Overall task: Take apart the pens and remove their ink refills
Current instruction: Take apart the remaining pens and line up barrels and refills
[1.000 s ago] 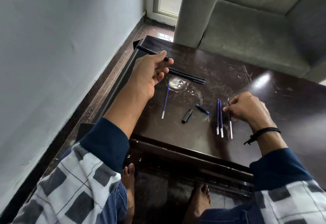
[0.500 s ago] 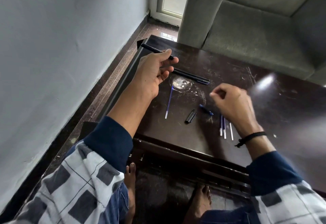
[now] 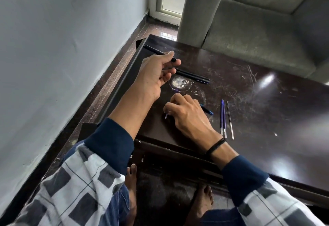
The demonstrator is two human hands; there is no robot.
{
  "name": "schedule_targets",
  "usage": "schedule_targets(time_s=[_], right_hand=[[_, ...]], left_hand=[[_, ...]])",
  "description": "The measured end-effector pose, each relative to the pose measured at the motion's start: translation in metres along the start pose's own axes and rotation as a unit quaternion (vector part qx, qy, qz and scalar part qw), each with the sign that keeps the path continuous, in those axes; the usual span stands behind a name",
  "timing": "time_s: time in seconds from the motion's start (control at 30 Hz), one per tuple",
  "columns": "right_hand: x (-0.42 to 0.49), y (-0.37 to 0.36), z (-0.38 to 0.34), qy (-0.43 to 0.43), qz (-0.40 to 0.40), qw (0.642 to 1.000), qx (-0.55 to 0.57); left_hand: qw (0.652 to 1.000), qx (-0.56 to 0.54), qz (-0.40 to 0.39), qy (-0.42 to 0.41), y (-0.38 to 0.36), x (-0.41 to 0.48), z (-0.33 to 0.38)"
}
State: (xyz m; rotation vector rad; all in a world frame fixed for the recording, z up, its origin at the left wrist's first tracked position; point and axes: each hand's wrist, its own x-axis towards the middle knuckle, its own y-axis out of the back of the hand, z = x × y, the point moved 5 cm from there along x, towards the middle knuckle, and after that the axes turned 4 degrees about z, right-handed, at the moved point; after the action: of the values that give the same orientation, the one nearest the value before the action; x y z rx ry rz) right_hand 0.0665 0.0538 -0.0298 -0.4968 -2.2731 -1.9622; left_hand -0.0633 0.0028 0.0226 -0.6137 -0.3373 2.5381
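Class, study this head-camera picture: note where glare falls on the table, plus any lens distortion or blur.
Head view: bright glare on the dark table toward its right, a softer patch near its front edge; head view: the wide lens stretches the wall, tilts the sofa arm; head view: little blur, the left hand gripping the black pen and the right hand look sharp.

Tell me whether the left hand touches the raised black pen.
Touching. The head view shows the left hand pinching the black pen between thumb and fingers.
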Motion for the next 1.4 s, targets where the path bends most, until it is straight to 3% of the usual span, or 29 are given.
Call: schedule_targets(time_s=[0.3,0.37,0.5,0.67,1.1,1.4], right_hand=[[-0.002,0.015,-0.004,0.045,0.009,0.999,-0.017],[0.004,0.032,-0.002,0.005,0.051,0.997,0.051],[0.01,0.062,0.025,-0.113,0.209,0.965,0.109],[0.004,0.075,0.057,-0.209,0.271,0.924,0.171],[0.004,0.072,0.052,-0.194,0.252,0.938,0.138],[0.006,0.07,0.048,-0.221,0.203,0.932,0.202]], left_hand=[[1.0,0.0,-0.004,0.0,-0.001,0.0,-0.001],[1.0,0.001,-0.006,-0.001,0.0,0.001,0.0],[0.999,-0.003,-0.044,0.001,-0.004,0.0,0.001],[0.996,0.005,-0.094,0.01,-0.014,-0.005,-0.001],[0.995,0.046,-0.094,-0.007,-0.02,-0.011,-0.01],[0.989,0.123,-0.076,-0.043,-0.03,-0.013,-0.02]])
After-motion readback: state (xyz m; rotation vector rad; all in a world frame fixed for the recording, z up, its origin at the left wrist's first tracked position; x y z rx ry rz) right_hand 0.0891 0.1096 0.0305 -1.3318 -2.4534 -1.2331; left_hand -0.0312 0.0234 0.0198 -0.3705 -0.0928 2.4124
